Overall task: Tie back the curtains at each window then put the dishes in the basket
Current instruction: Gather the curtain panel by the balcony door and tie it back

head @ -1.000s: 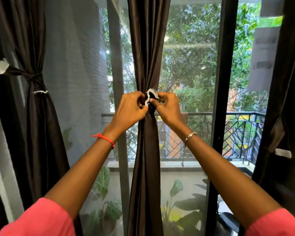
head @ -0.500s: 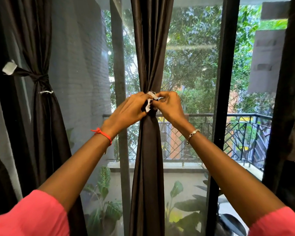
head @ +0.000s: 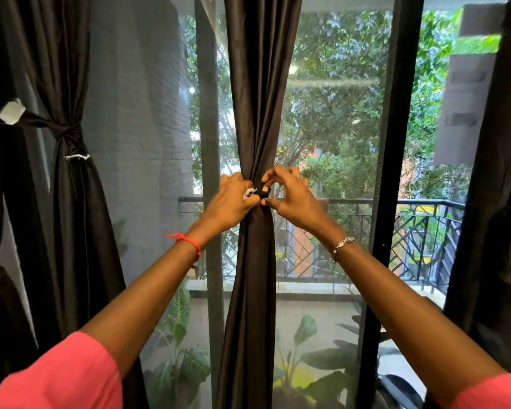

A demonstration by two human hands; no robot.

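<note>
My left hand (head: pixel 233 202) grips tie (head: pixel 260 193) end at curtain (head: pixel 257 113) waist; right hand (head: pixel 292 199) pinches loop. Fabric looks soft, slippery: grip close to knot.

Nothing to read here: no lettering, number, brand or sign shows anywhere. The white patch (head: pixel 11 111) on the tied curtain (head: pixel 71 178) out at nine o'clock looks plain. The white scrap (head: pixel 249 192) at the end of the tie-back (head: pixel 260 192), dead centre, is too small to show any print.
</note>
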